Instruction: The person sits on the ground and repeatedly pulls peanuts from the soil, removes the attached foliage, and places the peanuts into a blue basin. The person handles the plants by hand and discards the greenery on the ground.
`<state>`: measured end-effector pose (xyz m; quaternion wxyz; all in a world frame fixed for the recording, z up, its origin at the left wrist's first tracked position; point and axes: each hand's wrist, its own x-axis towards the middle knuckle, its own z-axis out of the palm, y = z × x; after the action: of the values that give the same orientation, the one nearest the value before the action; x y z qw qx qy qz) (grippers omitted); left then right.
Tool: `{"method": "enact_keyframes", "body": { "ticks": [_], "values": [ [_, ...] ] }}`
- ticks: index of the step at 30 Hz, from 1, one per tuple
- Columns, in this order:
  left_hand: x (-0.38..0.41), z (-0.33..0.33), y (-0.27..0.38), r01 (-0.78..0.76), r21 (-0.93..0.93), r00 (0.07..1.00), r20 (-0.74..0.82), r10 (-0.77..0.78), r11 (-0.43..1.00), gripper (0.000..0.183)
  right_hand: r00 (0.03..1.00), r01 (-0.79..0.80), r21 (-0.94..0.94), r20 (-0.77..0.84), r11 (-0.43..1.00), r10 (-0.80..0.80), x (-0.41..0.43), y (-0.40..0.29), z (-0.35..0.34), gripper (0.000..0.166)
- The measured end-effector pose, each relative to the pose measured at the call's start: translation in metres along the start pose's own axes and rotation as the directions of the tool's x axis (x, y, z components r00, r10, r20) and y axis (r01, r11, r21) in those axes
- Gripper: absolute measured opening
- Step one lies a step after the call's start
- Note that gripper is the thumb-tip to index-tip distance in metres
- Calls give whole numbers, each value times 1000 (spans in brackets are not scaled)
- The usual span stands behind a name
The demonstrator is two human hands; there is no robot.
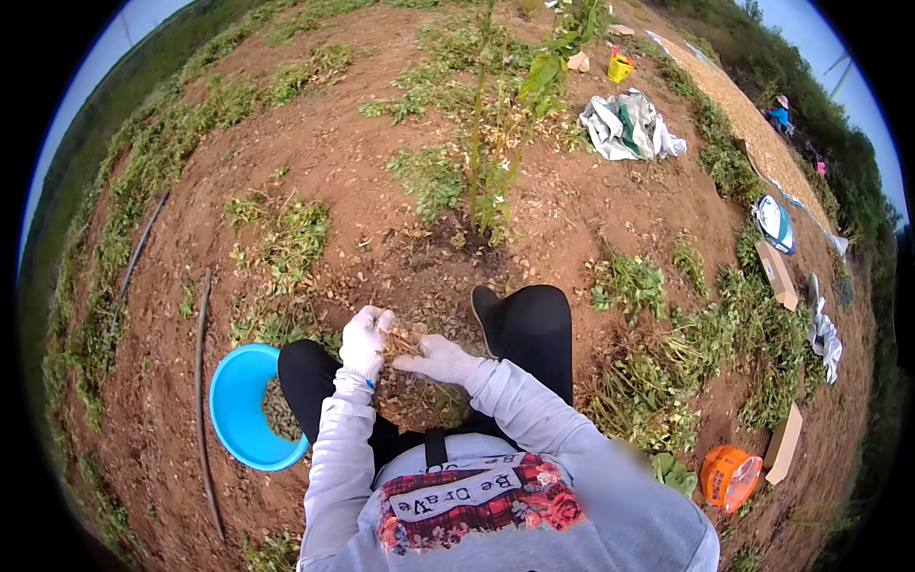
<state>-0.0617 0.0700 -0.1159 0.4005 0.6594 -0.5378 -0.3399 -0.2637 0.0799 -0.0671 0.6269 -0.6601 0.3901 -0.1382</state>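
Observation:
Both my hands wear white work gloves and meet above the ground between my legs. My left hand (364, 343) is closed around a small bunch of dry, brownish plant stems and roots, which looks like peanut plant (402, 339) with pods on it. From the other side, the fingers of my right hand (444, 359) pinch the same bunch. Beneath the hands, more dry plant matter (422, 400) lies in front of my lap, partly covered by my forearms. Beside my left knee stands a blue plastic tub (239, 404), partly filled with peanut pods (281, 410).
A long stick (201, 400) lies left of the tub. Pulled plants (643, 386) are heaped at right, near an orange bucket (729, 477). Ahead are tall green stalks (477, 143), white sacks (629, 125) and a yellow bucket (620, 66). Another person (779, 114) is far right.

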Motion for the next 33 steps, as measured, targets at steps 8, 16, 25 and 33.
{"method": "enact_keyframes", "body": {
  "ticks": [8,16,25,33],
  "values": [
    [-15,-138,11,151,-125,873,-448,-192,981,26,998,24,512,-59,859,7,-13,10,-8,42],
    [-62,-222,-16,227,798,818,-468,336,558,40,977,134,761,7,635,-215,-9,-4,-7,67],
    [-80,-64,110,-89,-161,986,129,110,983,37,973,-27,889,128,458,-191,-5,2,-10,60],
    [-74,-54,124,39,-79,948,317,-12,996,55,999,-45,844,41,534,19,-7,17,-16,59]
  ]
}}
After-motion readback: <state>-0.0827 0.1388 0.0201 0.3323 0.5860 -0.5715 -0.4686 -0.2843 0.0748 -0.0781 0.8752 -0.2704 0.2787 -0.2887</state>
